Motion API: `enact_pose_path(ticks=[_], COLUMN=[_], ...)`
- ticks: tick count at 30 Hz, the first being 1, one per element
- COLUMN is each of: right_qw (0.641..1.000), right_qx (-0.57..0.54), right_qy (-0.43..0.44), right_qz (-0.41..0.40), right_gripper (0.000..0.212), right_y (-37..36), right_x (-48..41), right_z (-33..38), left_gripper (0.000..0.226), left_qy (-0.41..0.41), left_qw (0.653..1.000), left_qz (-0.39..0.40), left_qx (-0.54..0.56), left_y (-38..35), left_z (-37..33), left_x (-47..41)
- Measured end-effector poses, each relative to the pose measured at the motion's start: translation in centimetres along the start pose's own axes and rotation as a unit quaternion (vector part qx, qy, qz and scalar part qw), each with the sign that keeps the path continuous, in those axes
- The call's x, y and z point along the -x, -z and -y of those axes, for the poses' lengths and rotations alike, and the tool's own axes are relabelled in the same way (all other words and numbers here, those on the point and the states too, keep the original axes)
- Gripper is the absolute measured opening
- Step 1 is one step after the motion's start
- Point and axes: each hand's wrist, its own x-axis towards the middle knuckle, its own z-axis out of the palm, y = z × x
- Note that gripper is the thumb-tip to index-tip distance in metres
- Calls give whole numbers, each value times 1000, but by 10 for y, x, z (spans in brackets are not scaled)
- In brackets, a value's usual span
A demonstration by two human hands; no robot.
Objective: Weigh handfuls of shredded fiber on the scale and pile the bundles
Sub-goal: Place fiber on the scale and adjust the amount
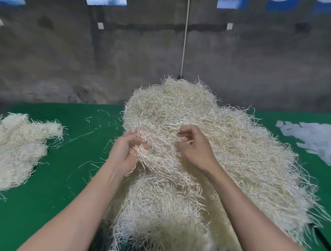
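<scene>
L hand (124,152) & R hand (196,147) grip fiber heap (199,111) strands; bundle pile (15,147) left, white scraps (315,139) right.

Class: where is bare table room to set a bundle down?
Bare green table lies between the left pile and the big heap, down to the near left corner. A narrower strip separates heap and white scraps. Crowded: heap's middle, where left hand and right hand grip it.

Green table (67,178), big heap of pale shredded fiber (226,147) in the middle, reaching down to the near edge, smaller fluffy fiber pile (13,149) on the left side, thin loose strands (96,118) lying on the green between them, flat white scraps (315,139) at the right edge.
</scene>
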Motion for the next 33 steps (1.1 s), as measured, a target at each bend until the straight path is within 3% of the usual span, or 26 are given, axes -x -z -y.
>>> enact_pose_path(ticks=[2,3,5,6,8,12,14,16,18,20,22,24,26,28,31,33], right_qw=[988,982,988,993,994,988,987,988,986,979,956,938,952,976,963,956], right_qx=[49,57,3,-30,-63,-109,-101,-101,-135,-190,-264,-314,-286,-189,-116,-52], right_qy=[-73,-91,-101,-93,-86,-104,-110,-106,-90,-77,-63,-60,-69,-78,-98,-126], right_qz=[126,156,114,70,17,-38,-62,-59,-41,19,107,131,83,76,225,260], right_gripper=[50,39,5,4,19,20,38,55,53,29,30,31,15,12,27,33], right_y=[-17,-22,-23,-19,-8,1,0,-6,-16,-18,-9,6,16,16,0,-12], right_x=[-5,-9,-16,-21,-30,-36,-38,-38,-36,-30,-28,-29,-34,-33,-25,-20], right_z=[6,5,13,15,17,14,12,13,18,25,27,25,14,3,-11,-16], left_gripper=[37,48,64,65,68,61,61,59,63,74,75,67,65,63,74,58], left_qy=[-12,-20,-47,-68,-93,-130,-102,-15,64,91,70,16,-25,-34,-52,-70], left_qw=[999,997,991,989,986,961,974,988,973,954,950,937,937,946,956,964], left_qz=[49,76,124,116,49,-37,-21,37,97,114,70,24,9,11,23,11], left_qx=[21,25,-9,-54,-128,-243,-203,-149,-198,-260,-296,-349,-348,-323,-286,-255], left_y=[-6,-8,-8,-6,1,14,15,9,-5,-17,-22,-21,-17,-18,-29,-33], left_z=[0,-3,-12,-17,-25,-29,-25,-16,-2,13,14,1,-16,-28,-30,-31], left_x=[5,7,10,9,4,-9,-8,0,15,25,20,12,3,2,4,2])
